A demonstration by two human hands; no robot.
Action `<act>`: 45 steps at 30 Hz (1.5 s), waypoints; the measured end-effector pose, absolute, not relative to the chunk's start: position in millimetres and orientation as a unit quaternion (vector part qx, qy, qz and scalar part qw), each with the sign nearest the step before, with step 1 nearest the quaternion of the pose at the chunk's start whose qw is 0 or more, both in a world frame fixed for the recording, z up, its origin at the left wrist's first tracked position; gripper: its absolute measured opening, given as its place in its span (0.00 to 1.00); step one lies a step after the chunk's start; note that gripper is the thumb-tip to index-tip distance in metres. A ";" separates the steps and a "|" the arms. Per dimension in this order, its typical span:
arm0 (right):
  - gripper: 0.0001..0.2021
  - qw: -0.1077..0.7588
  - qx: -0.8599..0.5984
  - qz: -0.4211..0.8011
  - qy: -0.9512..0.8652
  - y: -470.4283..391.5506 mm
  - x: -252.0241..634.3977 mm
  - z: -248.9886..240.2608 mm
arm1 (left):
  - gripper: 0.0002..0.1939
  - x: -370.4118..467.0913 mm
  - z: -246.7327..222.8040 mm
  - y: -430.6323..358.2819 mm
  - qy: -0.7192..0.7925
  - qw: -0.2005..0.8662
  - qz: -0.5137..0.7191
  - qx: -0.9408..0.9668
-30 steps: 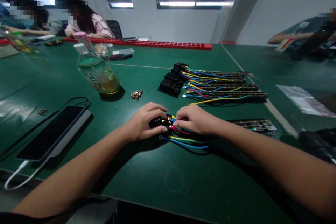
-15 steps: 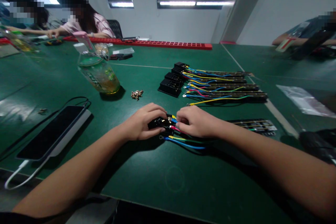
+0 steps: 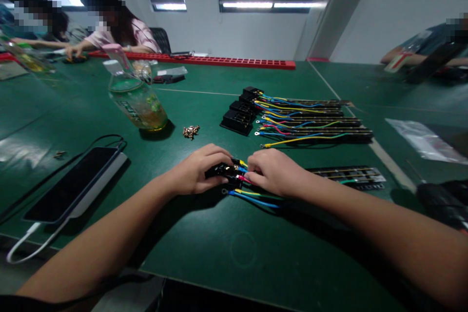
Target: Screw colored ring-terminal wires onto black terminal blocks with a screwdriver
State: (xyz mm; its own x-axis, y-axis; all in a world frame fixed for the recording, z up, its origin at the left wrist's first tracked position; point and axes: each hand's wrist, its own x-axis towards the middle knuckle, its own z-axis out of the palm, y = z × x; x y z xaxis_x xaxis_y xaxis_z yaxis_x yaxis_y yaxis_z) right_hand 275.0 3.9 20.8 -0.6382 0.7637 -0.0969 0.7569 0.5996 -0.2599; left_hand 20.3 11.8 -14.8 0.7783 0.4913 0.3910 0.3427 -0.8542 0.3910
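Note:
My left hand is closed around a black socket block, its fingers on the far side and thumb on the near side. Just right of it, my right hand pinches a red-tipped wire at the block. Yellow and blue wire ends also meet the block there. Loose blue and yellow-green wires with a ring terminal lie nearer me. A black strip extends right from beneath my right forearm. A small pile of copper-coloured screws lies beyond my left hand.
Finished-looking black blocks with wired strips lie beyond my hands. A bottle stands back left, a phone with cables left. A black tool and plastic bag lie right. People sit across the green table.
My right hand has shifted very slightly, and the strip at the right shows a little more. My left hand stays nearly still on the block.

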 end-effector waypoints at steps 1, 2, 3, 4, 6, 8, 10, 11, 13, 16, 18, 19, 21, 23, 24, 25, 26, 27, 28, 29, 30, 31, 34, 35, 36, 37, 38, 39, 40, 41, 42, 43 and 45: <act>0.10 0.012 -0.428 0.142 -0.892 3.7 274.9 21.2 | 0.13 20.0 -14.4 11.6 0.223 0.154 0.246 0.930; 0.10 0.013 -0.430 0.144 -0.891 3.7 274.8 21.5 | 0.14 19.7 -14.0 11.3 0.222 0.157 0.247 0.930; 0.10 0.013 -0.432 0.145 -0.890 3.7 274.6 21.8 | 0.15 19.4 -13.6 10.9 0.222 0.159 0.246 0.930; 0.10 0.012 -0.433 0.146 -0.890 3.8 274.4 22.1 | 0.16 19.1 -13.1 10.5 0.221 0.161 0.245 0.930; 0.10 0.011 -0.433 0.145 -0.890 3.6 273.9 22.7 | 0.16 18.6 -12.1 9.8 0.222 0.162 0.238 0.931; 0.11 0.010 -0.432 0.144 -0.890 3.0 273.4 23.2 | 0.18 18.3 -11.2 9.3 0.223 0.161 0.232 0.933; 0.11 0.010 -0.430 0.138 -0.892 2.0 273.2 23.4 | 0.19 18.0 -10.4 9.3 0.221 0.154 0.227 0.936; 0.11 0.011 -0.429 0.134 -0.893 1.5 273.1 23.4 | 0.20 17.8 -10.2 9.4 0.219 0.148 0.224 0.938; 0.10 0.009 -0.429 0.126 -0.894 0.6 272.9 23.4 | 0.19 17.0 -10.1 9.8 0.217 0.131 0.213 0.944; 0.11 0.007 -0.426 0.125 -0.896 0.4 272.3 22.8 | 0.18 15.4 -11.0 10.2 0.218 0.102 0.196 0.951; 0.11 0.009 -0.422 0.130 -0.897 1.2 271.8 21.8 | 0.18 14.3 -11.6 9.7 0.216 0.074 0.188 0.955; 0.11 0.012 -0.421 0.134 -0.897 1.8 271.6 21.2 | 0.18 13.9 -11.7 9.2 0.215 0.058 0.182 0.958; 0.11 0.016 -0.420 0.142 -0.896 3.1 271.3 19.7 | 0.18 13.5 -11.3 7.5 0.219 0.026 0.165 0.961; 0.10 0.019 -0.419 0.151 -0.895 3.9 271.1 18.1 | 0.18 13.5 -10.5 5.5 0.224 0.005 0.151 0.963; 0.10 0.020 -0.420 0.156 -0.894 4.1 271.0 17.5 | 0.18 13.7 -10.1 4.6 0.227 0.000 0.147 0.963; 0.10 0.021 -0.420 0.160 -0.893 4.1 270.9 17.0 | 0.18 13.9 -9.8 3.9 0.229 -0.003 0.145 0.963; 0.10 0.021 -0.420 0.163 -0.893 4.0 270.8 16.6 | 0.18 14.1 -9.6 3.3 0.230 -0.005 0.145 0.962; 0.10 0.020 -0.419 0.166 -0.893 3.8 270.8 16.4 | 0.18 14.3 -9.6 2.9 0.231 -0.005 0.144 0.962; 0.10 0.018 -0.418 0.168 -0.893 3.6 270.7 16.3 | 0.18 14.5 -9.7 2.6 0.233 -0.006 0.144 0.962; 0.10 0.015 -0.416 0.169 -0.893 3.4 270.7 16.3 | 0.18 14.7 -9.8 2.5 0.235 -0.005 0.142 0.962; 0.10 0.013 -0.415 0.169 -0.894 3.4 270.8 16.2 | 0.17 14.9 -9.8 2.4 0.236 -0.005 0.141 0.961; 0.10 0.012 -0.414 0.169 -0.894 3.4 271.0 16.1 | 0.17 15.1 -9.8 2.3 0.237 -0.005 0.141 0.961; 0.09 0.014 -0.416 0.174 -0.892 4.3 271.9 15.4 | 0.17 15.7 -9.4 1.9 0.237 -0.003 0.141 0.961; 0.08 0.015 -0.417 0.177 -0.891 4.8 272.1 15.0 | 0.17 16.0 -9.3 1.8 0.237 -0.002 0.142 0.961; 0.08 0.017 -0.419 0.178 -0.890 5.1 272.2 14.6 | 0.17 16.3 -9.1 1.6 0.238 -0.001 0.142 0.961; 0.08 0.017 -0.419 0.178 -0.890 5.4 272.2 14.3 | 0.17 16.6 -8.9 1.4 0.237 0.001 0.143 0.961; 0.08 0.018 -0.420 0.178 -0.890 5.6 272.1 14.0 | 0.17 16.9 -8.8 1.3 0.237 0.002 0.144 0.961; 0.08 0.017 -0.420 0.177 -0.890 5.7 271.8 13.9 | 0.17 17.2 -8.7 1.1 0.237 0.003 0.144 0.961; 0.08 0.016 -0.420 0.175 -0.890 5.6 271.5 14.0 | 0.17 17.5 -8.6 1.0 0.237 0.004 0.144 0.961; 0.08 0.014 -0.420 0.174 -0.890 5.4 271.2 14.2 | 0.17 17.7 -8.5 0.9 0.237 0.005 0.144 0.961; 0.08 0.012 -0.420 0.174 -0.891 5.1 270.8 14.5 | 0.17 18.0 -8.4 0.9 0.236 0.004 0.143 0.961; 0.08 0.010 -0.421 0.173 -0.890 4.9 270.4 14.9 | 0.17 18.3 -8.2 0.8 0.236 0.003 0.142 0.961; 0.09 0.006 -0.424 0.170 -0.889 4.4 269.6 15.7 | 0.17 18.9 -7.8 0.6 0.235 0.000 0.142 0.962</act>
